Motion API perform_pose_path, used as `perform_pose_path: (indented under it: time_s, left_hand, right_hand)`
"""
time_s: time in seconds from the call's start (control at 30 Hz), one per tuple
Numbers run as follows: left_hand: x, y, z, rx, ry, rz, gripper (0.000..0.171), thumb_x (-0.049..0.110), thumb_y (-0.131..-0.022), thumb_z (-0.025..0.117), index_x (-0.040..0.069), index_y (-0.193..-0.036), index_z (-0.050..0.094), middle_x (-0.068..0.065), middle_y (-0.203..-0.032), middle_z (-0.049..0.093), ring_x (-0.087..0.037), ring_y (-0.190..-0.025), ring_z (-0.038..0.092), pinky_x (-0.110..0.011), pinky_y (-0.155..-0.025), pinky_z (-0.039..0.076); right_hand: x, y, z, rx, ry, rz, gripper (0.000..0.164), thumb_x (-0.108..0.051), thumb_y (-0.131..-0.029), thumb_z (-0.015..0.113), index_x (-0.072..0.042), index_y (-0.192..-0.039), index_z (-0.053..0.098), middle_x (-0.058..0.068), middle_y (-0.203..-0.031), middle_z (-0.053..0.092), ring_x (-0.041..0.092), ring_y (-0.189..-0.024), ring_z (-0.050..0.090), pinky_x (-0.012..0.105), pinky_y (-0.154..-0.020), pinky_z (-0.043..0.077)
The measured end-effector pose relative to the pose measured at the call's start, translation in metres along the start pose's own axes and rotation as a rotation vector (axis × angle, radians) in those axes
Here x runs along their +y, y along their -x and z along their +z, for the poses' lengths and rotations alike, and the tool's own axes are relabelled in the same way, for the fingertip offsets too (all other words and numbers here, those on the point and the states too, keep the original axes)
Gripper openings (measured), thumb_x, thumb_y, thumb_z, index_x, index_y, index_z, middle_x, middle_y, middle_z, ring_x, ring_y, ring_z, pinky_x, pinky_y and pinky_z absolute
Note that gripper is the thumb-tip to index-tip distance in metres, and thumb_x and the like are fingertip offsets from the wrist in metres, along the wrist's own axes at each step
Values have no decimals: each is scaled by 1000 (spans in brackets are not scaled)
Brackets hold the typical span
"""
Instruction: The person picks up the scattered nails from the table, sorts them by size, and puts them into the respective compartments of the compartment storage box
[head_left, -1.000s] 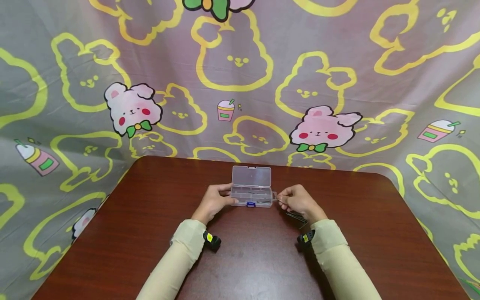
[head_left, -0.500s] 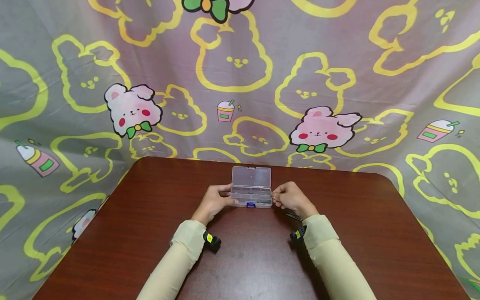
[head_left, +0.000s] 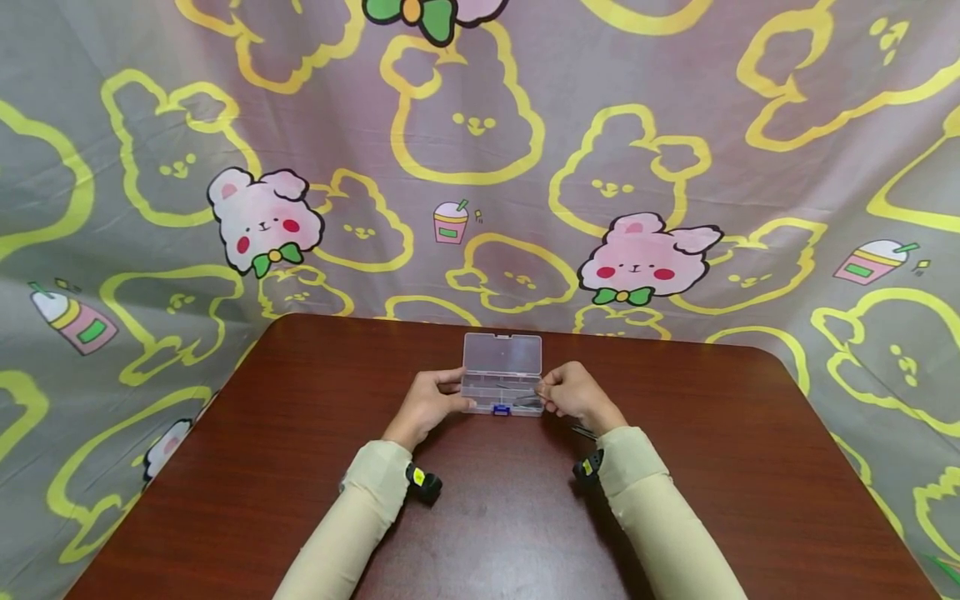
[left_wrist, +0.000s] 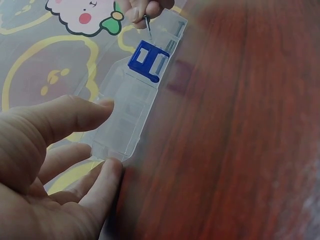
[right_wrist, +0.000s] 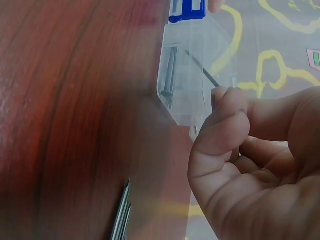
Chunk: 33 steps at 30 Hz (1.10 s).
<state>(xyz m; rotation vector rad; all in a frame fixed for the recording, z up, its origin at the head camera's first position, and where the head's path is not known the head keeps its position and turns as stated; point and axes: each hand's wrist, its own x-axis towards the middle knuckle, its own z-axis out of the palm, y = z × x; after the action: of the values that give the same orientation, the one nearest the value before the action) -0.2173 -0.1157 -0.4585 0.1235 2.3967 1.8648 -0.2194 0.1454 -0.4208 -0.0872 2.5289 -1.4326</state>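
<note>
A clear plastic compartment box stands on the table with its lid raised. My left hand grips its left end, thumb at the front and fingers around the end. A blue latch sits on the box's front. Between thumb and forefinger, my right hand pinches a thin metal nail, which slants over the right-hand front compartment. Other nails lie inside that compartment. The pinched nail's upper end is hidden by the fingers.
Several loose nails lie on the brown wooden table beneath the right wrist. A patterned cloth hangs behind the table and along its sides.
My right hand has moved left with the pinched nail, from beside the box to over its right front compartment. The left hand and the box have stayed in place.
</note>
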Motion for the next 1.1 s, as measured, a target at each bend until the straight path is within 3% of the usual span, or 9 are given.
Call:
perform_pose_path:
  time_s: [0.33, 1.1]
  left_hand:
    - [0, 0, 0, 11, -8, 2, 64, -3, -75, 86, 5, -135, 65, -14, -133, 63, -29, -117, 60, -30, -79, 56]
    - [1, 0, 0, 7, -16, -2, 64, -2, -76, 86, 5, -136, 64, -14, -134, 62, -29, -117, 60, -30, -79, 56]
  right_hand:
    - [-7, -1, 6, 33, 27, 4, 19, -2, -94, 63, 8, -78, 69, 6, -63, 59, 12, -51, 46, 23, -45, 36]
    - [-3, -1, 5, 51, -21, -5, 19, -7, -98, 64, 6, -86, 71, 6, -68, 59, 13, -54, 46, 25, -47, 36]
